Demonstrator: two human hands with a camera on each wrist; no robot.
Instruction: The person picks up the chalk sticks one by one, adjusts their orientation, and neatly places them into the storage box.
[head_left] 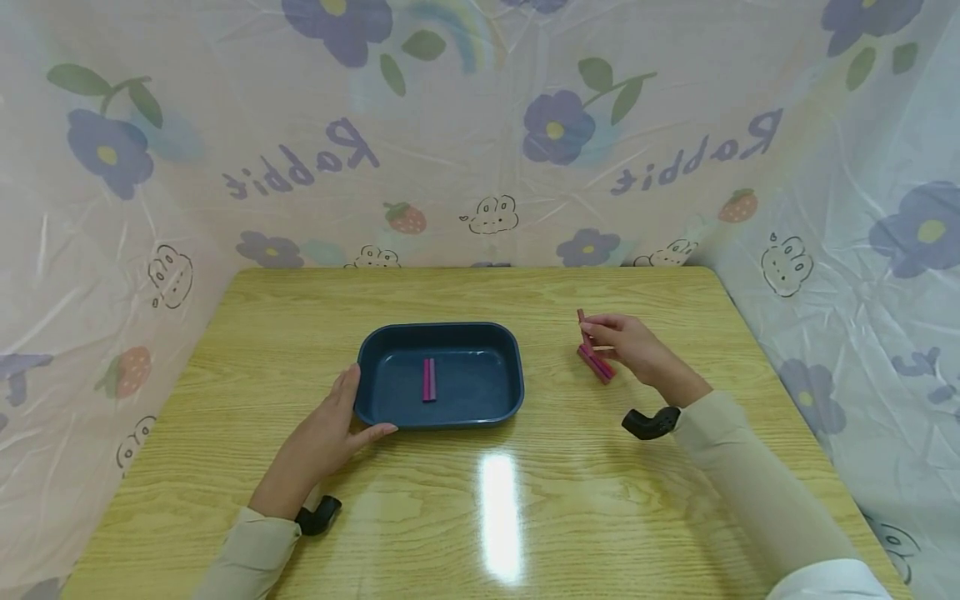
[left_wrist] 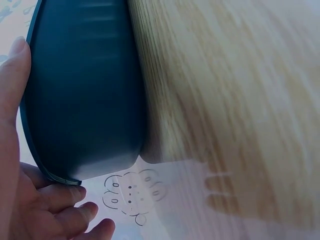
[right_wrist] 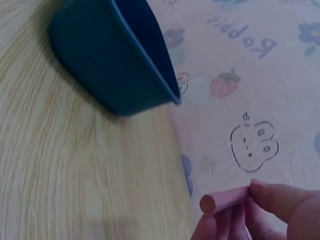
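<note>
A dark blue rectangular tray point(head_left: 476, 387) stands on the table, with two slim sticks point(head_left: 429, 380), pink and mauve, lying inside it. My left hand point(head_left: 322, 433) rests against its near left corner, fingers along the left side and thumb by the front wall. In the left wrist view the tray point(left_wrist: 85, 90) fills the space beside the thumb. To the right of the tray, my right hand point(head_left: 628, 346) pinches a pink round stick point(right_wrist: 227, 199) between thumb and fingers. Just under that hand, a few more pink and purple sticks point(head_left: 595, 364) lie side by side, partly covered by fingers.
The wood-grain table point(head_left: 420, 508) carries a bright light reflection near its front. A patterned curtain point(head_left: 450, 167) with flowers and rabbits encloses the back and sides. A black wrist-worn device point(head_left: 651, 423) juts from each sleeve.
</note>
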